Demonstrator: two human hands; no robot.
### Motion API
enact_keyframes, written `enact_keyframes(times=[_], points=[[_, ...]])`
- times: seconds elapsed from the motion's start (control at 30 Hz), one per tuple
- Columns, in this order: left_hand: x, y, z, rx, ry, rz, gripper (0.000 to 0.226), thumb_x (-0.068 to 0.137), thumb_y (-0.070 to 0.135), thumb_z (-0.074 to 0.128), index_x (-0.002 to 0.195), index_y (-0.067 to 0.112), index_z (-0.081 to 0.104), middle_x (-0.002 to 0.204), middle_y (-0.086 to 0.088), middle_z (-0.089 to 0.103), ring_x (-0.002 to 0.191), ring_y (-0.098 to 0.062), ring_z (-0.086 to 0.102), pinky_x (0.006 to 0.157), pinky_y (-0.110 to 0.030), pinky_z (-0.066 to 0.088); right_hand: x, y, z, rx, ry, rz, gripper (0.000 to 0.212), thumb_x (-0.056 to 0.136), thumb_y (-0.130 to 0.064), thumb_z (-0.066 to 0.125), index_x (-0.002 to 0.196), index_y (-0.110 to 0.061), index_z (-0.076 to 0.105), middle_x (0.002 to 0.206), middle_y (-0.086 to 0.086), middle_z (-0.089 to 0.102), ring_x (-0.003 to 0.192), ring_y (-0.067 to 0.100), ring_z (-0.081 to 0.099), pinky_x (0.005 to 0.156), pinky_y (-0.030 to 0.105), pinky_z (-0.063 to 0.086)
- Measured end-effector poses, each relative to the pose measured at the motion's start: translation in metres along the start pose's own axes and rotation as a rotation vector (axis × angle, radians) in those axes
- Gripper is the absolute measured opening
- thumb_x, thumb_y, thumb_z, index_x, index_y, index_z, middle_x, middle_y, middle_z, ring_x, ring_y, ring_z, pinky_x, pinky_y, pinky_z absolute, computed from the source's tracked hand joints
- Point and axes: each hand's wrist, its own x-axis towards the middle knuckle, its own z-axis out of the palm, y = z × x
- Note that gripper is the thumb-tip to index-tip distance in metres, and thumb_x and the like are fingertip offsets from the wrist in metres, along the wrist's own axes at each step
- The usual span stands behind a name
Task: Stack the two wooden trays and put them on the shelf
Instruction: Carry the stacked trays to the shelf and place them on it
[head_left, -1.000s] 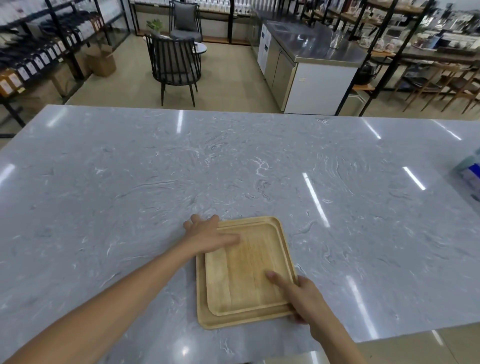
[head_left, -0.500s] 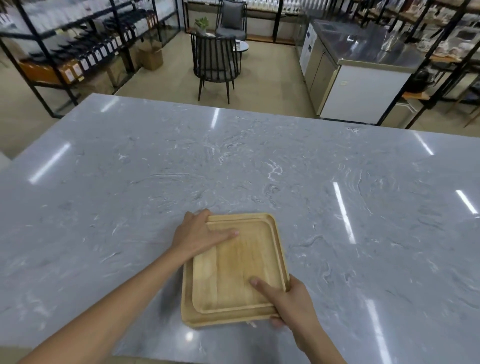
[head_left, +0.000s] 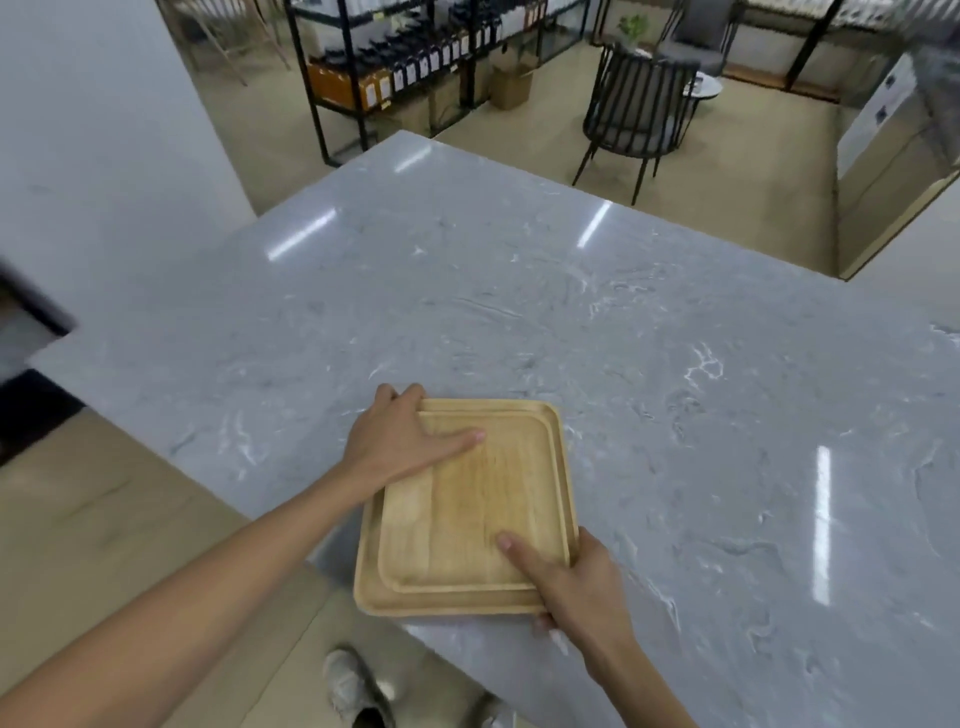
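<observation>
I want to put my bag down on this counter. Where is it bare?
The marble counter is bare beyond and right of the stacked trays. The near corner is crowded: left hand and right hand grip them there.

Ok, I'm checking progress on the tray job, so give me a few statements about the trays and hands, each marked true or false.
1. The smaller tray sits nested in the larger tray. True.
2. The stack is already on a shelf. False: it is at the marble counter's near edge.
3. The left hand holds the far-left corner. True.
4. The right hand is off the trays. False: it grips their near-right corner.
</observation>
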Motion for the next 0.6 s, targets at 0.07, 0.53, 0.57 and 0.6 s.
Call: enact_keyframes(times=[0.07, 0.53, 0.57, 0.6], points=[[-0.002, -0.024, -0.013, -0.013, 0.034, -0.047, 0.098, 0.044, 0.104, 0.053, 0.111, 0.032, 0.051, 0.115, 0.001, 0.048, 0.105, -0.025, 0.062, 0.09, -0.036, 0.049, 0.005, -0.008, 0.017, -0.048, -0.045, -0.033, 0.063, 0.055, -0.062, 0.094, 0.096, -0.02, 0.073, 0.076, -0.013, 0.081, 0.057, 0.017, 0.078, 0.041, 0.041, 0.062], [-0.024, -0.219, -0.135, -0.159, 0.303, -0.307, 0.095, 0.043, 0.105, 0.053, 0.101, 0.03, 0.056, 0.105, 0.002, 0.049, 0.1, -0.022, 0.06, 0.091, -0.04, 0.054, 0.013, -0.086, 0.208, -0.189, -0.353, -0.186, 0.054, 0.06, -0.059, 0.096, 0.098, -0.03, 0.071, 0.084, -0.011, 0.081, 0.067, 0.004, 0.078, 0.045, 0.029, 0.062], [-0.026, -0.234, -0.145, -0.177, 0.318, -0.314, 0.091, 0.045, 0.102, 0.056, 0.099, 0.029, 0.056, 0.105, 0.002, 0.05, 0.102, -0.023, 0.059, 0.092, -0.04, 0.054, 0.011, -0.091, 0.224, -0.191, -0.37, -0.192, 0.053, 0.062, -0.057, 0.097, 0.099, -0.03, 0.071, 0.081, -0.012, 0.081, 0.068, 0.004, 0.078, 0.045, 0.028, 0.061], [-0.028, -0.249, -0.154, -0.196, 0.331, -0.321, 0.087, 0.047, 0.1, 0.058, 0.098, 0.029, 0.056, 0.105, 0.001, 0.051, 0.104, -0.023, 0.058, 0.094, -0.04, 0.053, 0.009, -0.096, 0.241, -0.196, -0.387, -0.201, 0.052, 0.063, -0.056, 0.097, 0.099, -0.029, 0.071, 0.079, -0.015, 0.081, 0.067, 0.004, 0.078, 0.045, 0.029, 0.061]])
